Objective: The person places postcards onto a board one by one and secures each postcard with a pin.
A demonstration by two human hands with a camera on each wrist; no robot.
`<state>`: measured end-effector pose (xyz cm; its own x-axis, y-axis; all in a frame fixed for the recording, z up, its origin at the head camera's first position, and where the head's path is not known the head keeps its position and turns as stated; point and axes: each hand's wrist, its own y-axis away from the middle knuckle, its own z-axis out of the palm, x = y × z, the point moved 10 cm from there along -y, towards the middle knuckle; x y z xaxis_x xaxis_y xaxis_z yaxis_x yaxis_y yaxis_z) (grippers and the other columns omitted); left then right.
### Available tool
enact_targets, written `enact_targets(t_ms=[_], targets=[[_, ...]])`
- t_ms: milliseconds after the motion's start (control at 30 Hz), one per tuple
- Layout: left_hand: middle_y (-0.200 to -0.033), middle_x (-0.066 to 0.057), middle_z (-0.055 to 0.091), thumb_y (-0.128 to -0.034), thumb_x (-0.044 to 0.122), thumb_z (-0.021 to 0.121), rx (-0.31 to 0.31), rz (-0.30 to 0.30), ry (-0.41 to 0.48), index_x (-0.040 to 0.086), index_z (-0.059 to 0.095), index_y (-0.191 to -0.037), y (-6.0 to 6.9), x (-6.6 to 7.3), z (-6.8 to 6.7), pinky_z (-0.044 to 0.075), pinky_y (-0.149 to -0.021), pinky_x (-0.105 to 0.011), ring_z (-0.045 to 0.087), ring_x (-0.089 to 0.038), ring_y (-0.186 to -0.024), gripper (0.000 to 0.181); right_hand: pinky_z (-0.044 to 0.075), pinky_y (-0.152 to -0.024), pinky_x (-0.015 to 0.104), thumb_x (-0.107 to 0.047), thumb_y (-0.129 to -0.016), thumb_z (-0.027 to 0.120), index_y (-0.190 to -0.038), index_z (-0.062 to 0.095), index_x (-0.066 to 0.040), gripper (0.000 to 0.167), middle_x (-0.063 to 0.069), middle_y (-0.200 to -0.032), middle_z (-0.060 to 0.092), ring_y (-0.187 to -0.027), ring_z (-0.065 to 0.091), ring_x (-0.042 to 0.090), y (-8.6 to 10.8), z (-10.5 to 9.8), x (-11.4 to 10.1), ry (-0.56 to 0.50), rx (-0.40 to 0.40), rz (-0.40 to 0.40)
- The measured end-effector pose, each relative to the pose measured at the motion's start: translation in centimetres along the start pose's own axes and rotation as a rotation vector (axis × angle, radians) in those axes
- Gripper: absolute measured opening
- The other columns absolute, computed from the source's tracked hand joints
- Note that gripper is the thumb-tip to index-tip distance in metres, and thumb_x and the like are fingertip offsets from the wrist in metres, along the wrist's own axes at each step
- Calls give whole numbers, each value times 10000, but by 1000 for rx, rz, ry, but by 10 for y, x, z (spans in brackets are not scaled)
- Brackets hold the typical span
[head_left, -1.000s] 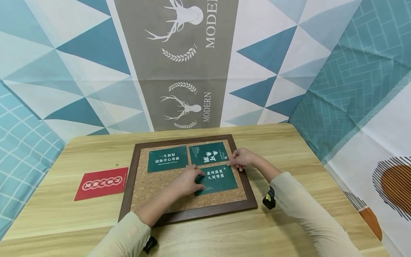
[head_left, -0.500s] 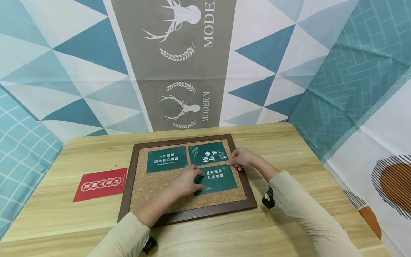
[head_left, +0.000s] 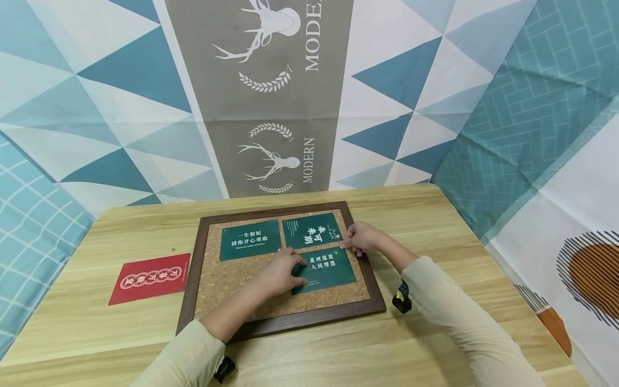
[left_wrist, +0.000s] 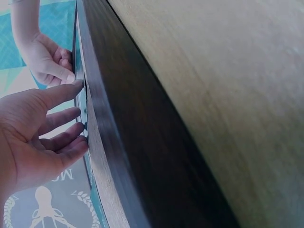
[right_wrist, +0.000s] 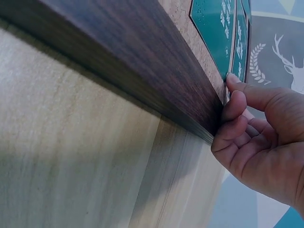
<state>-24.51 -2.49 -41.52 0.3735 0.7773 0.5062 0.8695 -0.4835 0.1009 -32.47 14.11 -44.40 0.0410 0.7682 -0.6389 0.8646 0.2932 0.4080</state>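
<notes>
left hand (head_left: 279, 273): spread on green card (head_left: 333, 271), lower right on corkboard (head_left: 227, 287), likely steadying it | right hand (head_left: 365, 237): at corkboard's right edge, can't tell if pinching

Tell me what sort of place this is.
Probably an indoor tabletop workspace, perhaps staged: a wood-grain table, creased patterned hangings behind and beside it, and a framed cork board bearing green cards.
</notes>
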Motion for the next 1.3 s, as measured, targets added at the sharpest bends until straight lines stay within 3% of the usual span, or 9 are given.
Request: enact_targets(t_ms=[433,633,900,1000,1167,1300], targets=[[-1104,-101,547,-789,234,753,12,10,16,62,654,-1110,-1,-2,3,477,-872,-419,531,-280,-1058,378,419,-472,242,-180,-901,620,-824,568,-52,159,14,-596,507,-481,526,128,3,-2,4,-27,48,-27],[-1136,-109,540,-793,220,750,30,10,45,60,649,-1118,-1,-2,1,471,-907,-433,528,-292,-1091,376,440,-527,293,-195,-916,585,-917,595,-37,159,49,-727,565,-525,509,153,7,-13,-2,-31,141,-68],[-1139,-90,536,-804,233,739,53,-27,79,79,655,-1116,3,-10,-3,466,-933,-438,520,-279,-1114,358,414,-563,264,-214,-904,601,-1047,589,-22,240,119,-921,567,-697,505,180,7,-33,0,22,321,-58],[-1110,-75,551,-800,234,743,77,-35,81,81,663,-1103,4,-13,-7,486,-872,-403,538,-241,-1036,349,443,-603,295,-217,-899,611,-1099,581,-12,288,166,-1015,573,-775,534,229,7,-34,0,36,346,-58],[-1057,-78,563,-790,207,752,122,-48,106,52,663,-1103,6,-21,-17,449,-684,-320,496,-171,-806,360,506,-772,402,-206,-899,616,-1218,548,7,390,232,-1203,552,-1053,558,336,6,-34,1,42,377,-64],[-1078,-78,572,-790,200,751,157,-65,113,57,647,-1140,10,-31,-26,460,-735,-323,525,-172,-878,392,507,-797,430,-192,-906,602,-1285,504,26,448,258,-1240,526,-1097,545,364,4,-32,1,59,378,-71]])
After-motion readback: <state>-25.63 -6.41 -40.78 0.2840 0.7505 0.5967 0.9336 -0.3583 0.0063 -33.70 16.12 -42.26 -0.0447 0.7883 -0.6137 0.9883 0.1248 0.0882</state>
